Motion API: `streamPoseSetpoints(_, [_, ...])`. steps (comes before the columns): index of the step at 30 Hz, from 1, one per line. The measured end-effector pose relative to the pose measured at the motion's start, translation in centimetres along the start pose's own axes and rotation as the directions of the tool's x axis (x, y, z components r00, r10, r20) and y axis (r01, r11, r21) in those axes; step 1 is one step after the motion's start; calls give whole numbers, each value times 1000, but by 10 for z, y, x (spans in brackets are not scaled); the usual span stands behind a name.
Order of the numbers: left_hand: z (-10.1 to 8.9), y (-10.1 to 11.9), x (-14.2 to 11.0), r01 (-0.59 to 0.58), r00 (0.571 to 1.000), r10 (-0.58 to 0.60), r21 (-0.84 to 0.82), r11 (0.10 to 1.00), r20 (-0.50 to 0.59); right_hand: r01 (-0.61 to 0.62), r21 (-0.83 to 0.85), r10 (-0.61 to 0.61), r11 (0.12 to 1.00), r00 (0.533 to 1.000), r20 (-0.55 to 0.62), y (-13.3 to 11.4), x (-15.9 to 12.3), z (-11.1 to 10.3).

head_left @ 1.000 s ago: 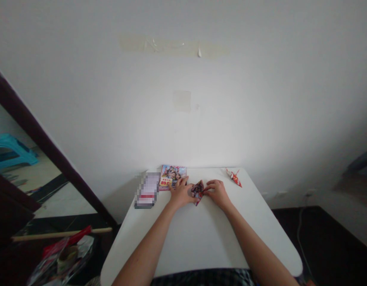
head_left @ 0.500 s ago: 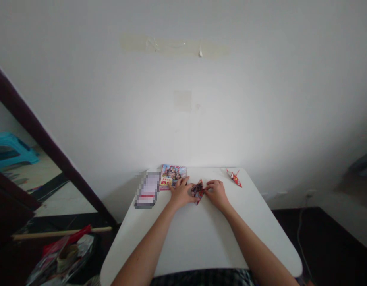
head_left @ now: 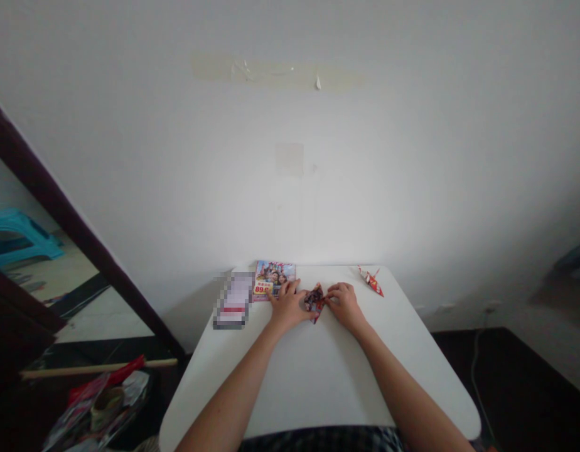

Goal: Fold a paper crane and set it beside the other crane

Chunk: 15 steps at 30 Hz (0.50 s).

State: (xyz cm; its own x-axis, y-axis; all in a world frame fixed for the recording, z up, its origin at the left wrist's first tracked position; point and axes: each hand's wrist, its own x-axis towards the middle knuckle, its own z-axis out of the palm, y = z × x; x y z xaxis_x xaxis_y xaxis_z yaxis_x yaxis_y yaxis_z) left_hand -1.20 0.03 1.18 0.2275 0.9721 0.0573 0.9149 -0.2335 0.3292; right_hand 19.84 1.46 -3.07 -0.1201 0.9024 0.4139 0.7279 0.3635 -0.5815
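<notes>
A small folded piece of printed paper, dark and red, lies on the white table between my hands. My left hand is spread flat at its left, with the thumb against the paper's lower part and the fingertips over the lower right corner of a colourful booklet. At the paper's right edge my right hand is closed, pinching that edge between thumb and fingers. A red and white paper crane rests farther back on the right, apart from both hands.
A phone, blurred out, lies left of the booklet. The white table stands against a wall with old tape marks. On the floor at left are plastic-wrapped items and a wooden stick. A blue stool shows beyond a dark frame.
Both hands keep almost the same places around the folded paper. The whole view has shifted very slightly, and the right fingers stay at the paper's right edge.
</notes>
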Motion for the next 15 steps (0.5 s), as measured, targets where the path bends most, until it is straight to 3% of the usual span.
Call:
streamPoseSetpoints(8, [3,3,-1,-19,996,15,-53,998,-84,-1,28,2,1000,999,-35,-1,-1,-1])
streamPoseSetpoints(11, [3,4,1,-37,985,13,-134,990,-172,19,69,-18,997,1000,-24,-3,0,-3])
streamPoseSetpoints(15, [2,4,3,-150,947,70,-239,959,-313,84,124,-84,989,996,-3,-7,-1,-3])
